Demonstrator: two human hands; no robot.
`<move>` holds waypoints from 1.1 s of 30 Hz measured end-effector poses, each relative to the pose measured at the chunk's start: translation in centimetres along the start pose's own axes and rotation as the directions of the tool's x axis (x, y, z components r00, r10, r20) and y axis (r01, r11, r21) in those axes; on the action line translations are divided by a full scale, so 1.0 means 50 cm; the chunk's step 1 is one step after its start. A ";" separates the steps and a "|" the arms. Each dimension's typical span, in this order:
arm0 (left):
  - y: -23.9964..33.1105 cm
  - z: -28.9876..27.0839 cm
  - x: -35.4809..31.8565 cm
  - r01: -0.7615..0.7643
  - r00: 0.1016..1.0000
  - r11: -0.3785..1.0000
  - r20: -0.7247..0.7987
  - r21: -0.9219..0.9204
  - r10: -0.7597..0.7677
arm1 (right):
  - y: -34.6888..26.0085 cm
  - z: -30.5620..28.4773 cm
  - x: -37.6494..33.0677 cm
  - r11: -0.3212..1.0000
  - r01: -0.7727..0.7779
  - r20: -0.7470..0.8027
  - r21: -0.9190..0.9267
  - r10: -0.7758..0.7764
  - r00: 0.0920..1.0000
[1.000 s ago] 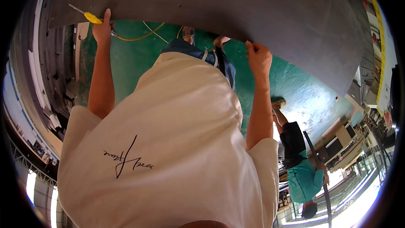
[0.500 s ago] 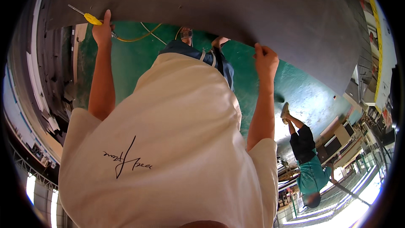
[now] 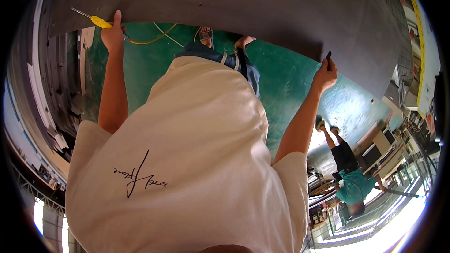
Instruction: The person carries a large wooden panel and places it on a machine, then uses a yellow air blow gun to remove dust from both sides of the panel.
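Observation:
A large dark brown-grey panel (image 3: 253, 4) spans the top of the head view, with its near edge in front of my body. At its left, my left hand (image 3: 112, 37) is closed on a yellow air blow gun (image 3: 101, 22), whose thin metal nozzle points left over the panel. The thumb of that hand lies at the panel's edge. Further right along the same edge, my right hand (image 3: 325, 76) pinches a small flat black piece (image 3: 328, 55), which sticks up past the fingertips. How far the piece extends inside the fingers is hidden.
A yellow hose (image 3: 152, 41) runs from the blow gun over the green floor (image 3: 286, 77) near my feet. Dark stacked sheets (image 3: 51, 89) stand at the left. A person in a teal shirt (image 3: 356, 185) walks at the right, near shelves and boards (image 3: 382, 145).
My right hand has moved right along the panel's edge, and the black piece now shows in its fingers. My left hand has barely shifted. The person at the right has moved a little.

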State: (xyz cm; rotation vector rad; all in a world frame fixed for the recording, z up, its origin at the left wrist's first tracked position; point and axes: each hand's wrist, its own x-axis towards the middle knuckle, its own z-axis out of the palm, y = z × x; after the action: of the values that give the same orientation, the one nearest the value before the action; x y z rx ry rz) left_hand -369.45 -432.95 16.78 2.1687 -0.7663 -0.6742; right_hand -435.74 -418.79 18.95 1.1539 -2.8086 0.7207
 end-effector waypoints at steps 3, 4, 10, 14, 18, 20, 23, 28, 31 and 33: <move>-0.007 -0.001 0.007 -0.007 1.000 1.000 0.023 0.015 0.007 | -0.036 0.014 -0.020 0.999 -0.023 -0.005 -0.029 0.023 1.000; -0.005 -0.002 0.006 -0.010 1.000 1.000 0.024 0.020 0.010 | -0.050 0.022 -0.032 0.999 -0.023 0.000 -0.026 0.023 1.000; -0.004 -0.004 -0.006 -0.014 1.000 1.000 0.013 0.006 0.014 | -0.285 0.095 -0.216 0.899 0.232 0.193 0.372 -0.319 0.928; -0.017 -0.010 0.011 -0.029 0.999 0.998 0.044 0.064 0.026 | -0.479 0.150 -0.331 0.746 0.413 0.303 0.523 -0.615 0.728; -0.020 -0.010 0.030 -0.049 0.995 0.992 0.097 0.117 0.038 | -0.496 0.156 -0.316 0.724 0.260 0.323 0.639 -0.559 0.764; -0.066 -0.019 0.066 -0.041 0.993 0.995 0.116 0.086 0.031 | -0.475 0.154 -0.289 0.698 0.296 0.232 0.652 -0.555 0.799; -0.107 -0.032 0.078 0.013 0.979 0.999 0.202 -0.041 -0.005 | -0.408 0.132 -0.224 0.744 0.368 0.228 0.557 -0.564 0.794; -0.080 0.037 -0.084 0.047 0.960 0.999 0.277 -0.004 -0.044 | -0.185 0.092 -0.067 0.844 0.361 0.146 0.397 -0.446 0.883; -0.041 0.134 -0.240 0.058 0.956 0.998 0.287 -0.010 -0.053 | -0.001 0.049 0.068 0.882 0.323 0.051 0.343 -0.361 0.931; 0.007 0.215 -0.359 0.096 0.939 0.995 0.332 0.002 -0.091 | 0.134 0.009 0.164 0.915 0.301 0.021 0.269 -0.318 0.948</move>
State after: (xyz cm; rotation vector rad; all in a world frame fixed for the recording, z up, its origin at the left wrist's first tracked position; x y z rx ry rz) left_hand -388.93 -425.60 14.64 2.1148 -0.8288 -1.1122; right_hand -446.13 -420.24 17.35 1.6437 -2.5364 1.0624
